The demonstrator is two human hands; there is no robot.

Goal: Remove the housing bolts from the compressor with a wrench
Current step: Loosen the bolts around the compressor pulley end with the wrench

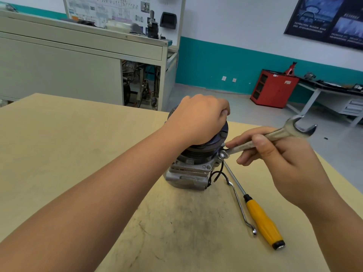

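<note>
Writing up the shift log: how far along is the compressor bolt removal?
Done: no removed bolts show on the table. In hand: left hand holds the compressor from above; right hand holds the wrench, its end seated on a side bolt. Left: that bolt, plus any others hidden from view.

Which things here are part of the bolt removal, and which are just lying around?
In use: compressor, gripped on top by the left hand; wrench, held by the right hand, its end at a housing bolt.
Lying about: yellow-handled screwdriver; bent metal rod beside it.
</note>
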